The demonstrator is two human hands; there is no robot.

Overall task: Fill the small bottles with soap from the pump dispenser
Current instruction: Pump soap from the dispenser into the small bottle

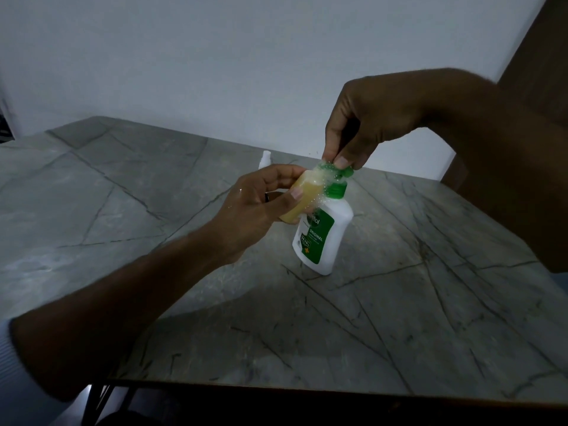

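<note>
**Filling pass: small bottle held at pump spout**

The left hand (pixel 264 204) held a small bottle (pixel 302 199) tilted, its mouth brought up against the spout of the pump dispenser (pixel 322 232). Its grip was closed round the bottle body, thumb on the near side and fingers behind. The bottle showed yellowish liquid through most of its visible length, so it was judged nearly full. The tilt probably served to line the narrow mouth up with the spout, so soap ran in rather than down the outside.

The right hand (pixel 365 124) came from above, fingertips pinched down onto the green pump head (pixel 339 173). That grip was a pinch with curled fingers, not a flat palm, probably to control a short stroke. Pale specks at the spout suggested foam or spatter; blur made it impossible to tell which.

The dispenser stood upright on the grey veined tabletop (pixel 430 302), with nothing steadying its base but the downward press. A second small white bottle (pixel 266 159) stood further back, partly hidden behind the left hand; its fill level could not be read.

Risk noted: overflow at the mouth if pumping went on.
</note>
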